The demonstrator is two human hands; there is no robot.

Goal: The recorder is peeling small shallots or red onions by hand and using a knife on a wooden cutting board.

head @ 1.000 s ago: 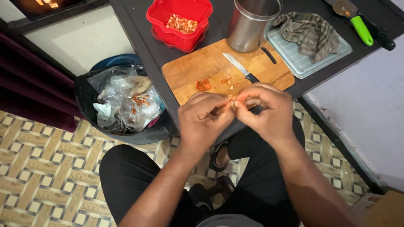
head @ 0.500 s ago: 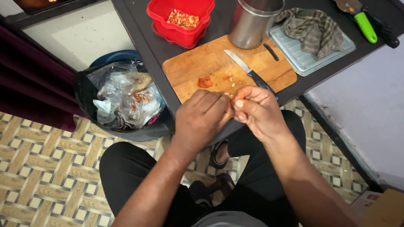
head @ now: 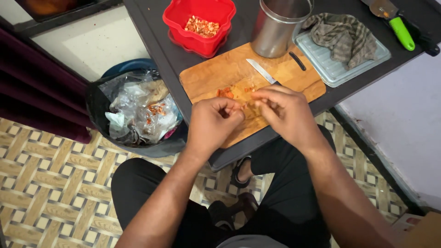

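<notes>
Both hands now lower and nearer the desk's near edge than a second ago, over the wooden cutting board [head: 239, 73]. Left hand [head: 212, 121] curled, fingers pinched shut around something small, too hidden to name. Right hand [head: 285, 110] half open, fingertips reaching toward the left, holding nothing visible. Orange scraps [head: 225, 93] lying on the board just beyond the fingers, beside the knife [head: 262, 71]. Red tub [head: 198, 20] of chopped bits near the far edge; lined waste bin [head: 138, 110] on the floor at left.
</notes>
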